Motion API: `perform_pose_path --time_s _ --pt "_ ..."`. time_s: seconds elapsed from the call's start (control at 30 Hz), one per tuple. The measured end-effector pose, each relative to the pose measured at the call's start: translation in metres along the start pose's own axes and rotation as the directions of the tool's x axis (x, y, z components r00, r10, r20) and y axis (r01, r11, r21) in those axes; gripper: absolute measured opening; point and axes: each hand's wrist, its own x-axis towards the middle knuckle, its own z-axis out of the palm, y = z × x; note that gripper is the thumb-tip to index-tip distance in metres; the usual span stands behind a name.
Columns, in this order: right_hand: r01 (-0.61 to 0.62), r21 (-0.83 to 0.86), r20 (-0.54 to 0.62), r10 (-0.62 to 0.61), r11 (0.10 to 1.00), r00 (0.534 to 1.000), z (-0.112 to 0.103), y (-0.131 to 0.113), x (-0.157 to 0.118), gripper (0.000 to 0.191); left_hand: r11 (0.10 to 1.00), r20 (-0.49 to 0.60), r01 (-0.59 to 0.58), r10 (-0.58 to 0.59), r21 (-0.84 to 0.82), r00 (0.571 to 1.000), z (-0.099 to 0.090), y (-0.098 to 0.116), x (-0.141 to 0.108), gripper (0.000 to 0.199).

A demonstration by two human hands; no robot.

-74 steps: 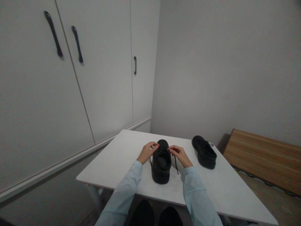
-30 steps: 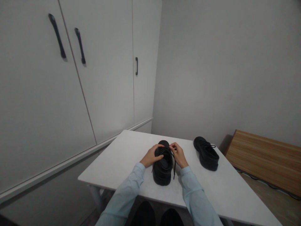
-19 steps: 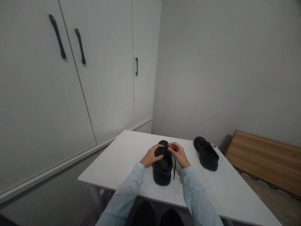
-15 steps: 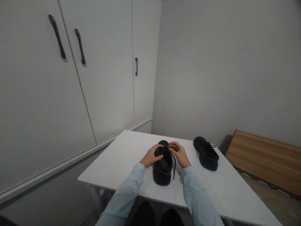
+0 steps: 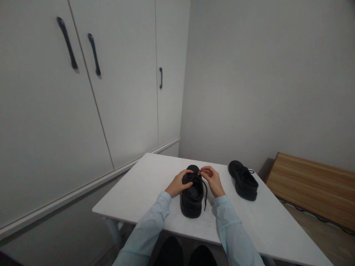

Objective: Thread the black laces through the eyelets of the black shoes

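Observation:
A black lace-up shoe (image 5: 191, 207) stands on the white table with its toe pointing away from me and its opening toward me. My left hand (image 5: 179, 183) is closed on the left side of its upper, thumb over the near edge by the opening. At the right of the lacing, my right hand (image 5: 212, 179) pinches a black shoelace (image 5: 200, 171) between thumb and fingertips. A loose lace end (image 5: 205, 197) hangs down along the shoe's right side. The other black shoe (image 5: 244, 181), its lace tied, sits farther right, apart from both hands.
The white table (image 5: 133, 192) reaches toward a white cabinet (image 5: 130, 92) with dark handles on the left. A grey wall (image 5: 263, 81) rises behind. To the right is a wood-grain board (image 5: 313, 188), with a dark cable (image 5: 310, 214) along its lower edge.
My right hand's fingertips have shifted slightly right, away from the shoe's middle, with the lace between them. The left hand and both shoes stay in place.

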Motion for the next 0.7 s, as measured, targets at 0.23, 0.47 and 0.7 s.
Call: perform_pose_path --time_s 0.23,0.47,0.7 --pt "0.026 -0.025 -0.050 -0.028 0.999 0.998 -0.002 -0.003 -0.001 0.026 1.000 -0.007 0.015 -0.015 -0.002 1.000 -0.001 0.003 -0.001 0.046" --pt "0.041 -0.096 -0.035 -0.044 0.995 0.998 -0.009 -0.004 0.001 0.028 1.000 -0.002 0.017 -0.017 -0.008 1.000 0.000 0.005 -0.001 0.045" --pt "0.113 -0.358 0.024 -0.112 0.927 0.993 -0.022 0.002 0.001 0.023 0.999 -0.009 0.036 -0.036 -0.010 0.999 0.000 0.006 -0.001 0.045"
